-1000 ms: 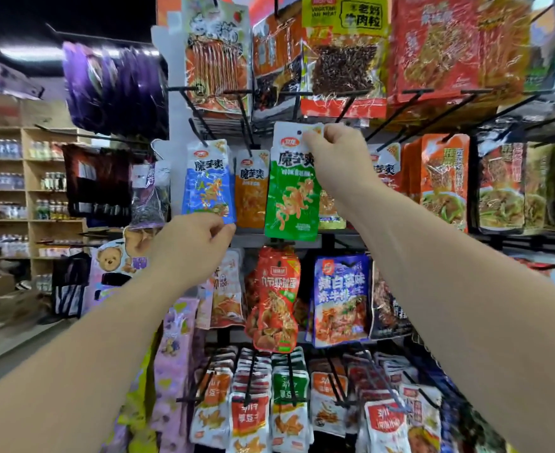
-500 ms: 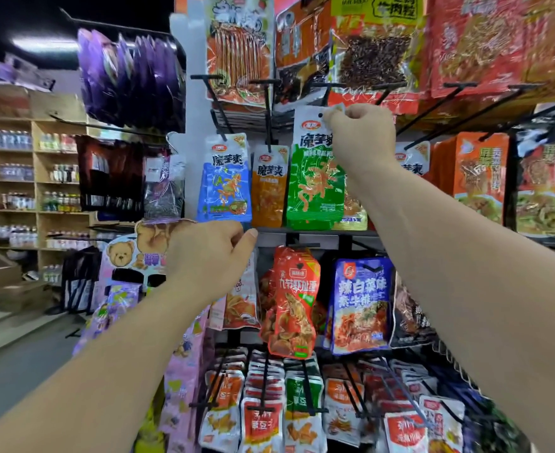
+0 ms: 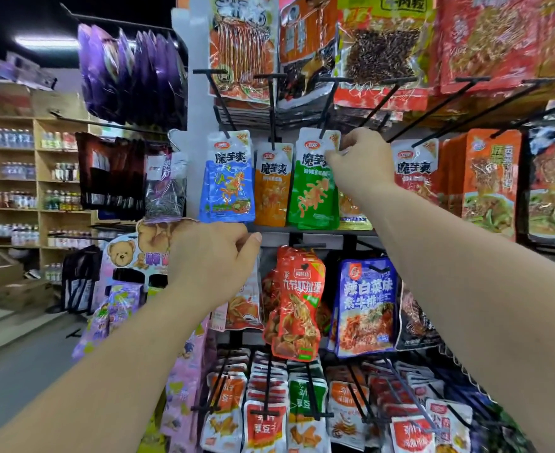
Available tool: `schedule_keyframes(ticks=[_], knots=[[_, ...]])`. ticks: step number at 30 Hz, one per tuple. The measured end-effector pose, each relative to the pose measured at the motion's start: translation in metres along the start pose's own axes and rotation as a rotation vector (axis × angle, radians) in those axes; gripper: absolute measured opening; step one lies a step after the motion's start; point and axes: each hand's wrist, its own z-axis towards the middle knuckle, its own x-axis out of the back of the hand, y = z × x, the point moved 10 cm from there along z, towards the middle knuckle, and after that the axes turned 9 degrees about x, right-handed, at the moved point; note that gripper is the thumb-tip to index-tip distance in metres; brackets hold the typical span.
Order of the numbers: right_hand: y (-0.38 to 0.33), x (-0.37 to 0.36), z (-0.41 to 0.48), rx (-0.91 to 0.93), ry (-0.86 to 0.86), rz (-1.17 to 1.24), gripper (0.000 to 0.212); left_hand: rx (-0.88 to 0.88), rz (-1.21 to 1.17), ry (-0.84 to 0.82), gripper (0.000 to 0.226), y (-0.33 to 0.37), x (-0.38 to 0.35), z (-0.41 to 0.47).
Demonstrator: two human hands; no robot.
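Fingers of the right hand (image 3: 361, 161) pinch the top corner of one green packet (image 3: 312, 191), hanging on its hook (image 3: 326, 106) between one orange packet (image 3: 272, 188) and one red packet (image 3: 415, 168), while the left hand (image 3: 210, 259) is curled just below one blue packet (image 3: 228, 181), its grasp hidden.

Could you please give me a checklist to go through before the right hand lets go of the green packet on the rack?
1. Right hand pinches the green packet at its top corner: ok.
2. Packet's hole threaded on the black peg: cannot tell; the peg meets its top edge, but the hole is not visible.
3. Green packet hangs upright beside the orange packet: ok.
4. Left hand clear of the green packet: ok; it is lower, under the blue packet.
5. Left hand free to help: cannot tell; its fingers curl out of sight.
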Motion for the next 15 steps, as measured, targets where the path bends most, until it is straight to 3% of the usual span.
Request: schedule_keyframes(ticks=[3, 7, 11, 15], knots=[[-0.005, 0.007, -0.015, 0.121, 0.044, -0.082, 0.033, -0.021, 0.035, 0.021, 0.052, 0.004, 0.000, 0.000], [-0.028, 0.004, -0.033, 0.463, 0.022, -0.266, 0.030, 0.015, 0.069, 0.007, 0.055, 0.002, -0.001, 0.000], [-0.021, -0.032, -0.036, 0.564, -0.280, -0.712, 0.086, -0.012, 0.072, 0.017, 0.053, 0.005, 0.003, -0.002], [-0.009, -0.046, -0.030, 0.546, -0.404, -0.851, 0.106, -0.011, 0.083, 0.005, 0.059, 0.006, 0.002, -0.003]])
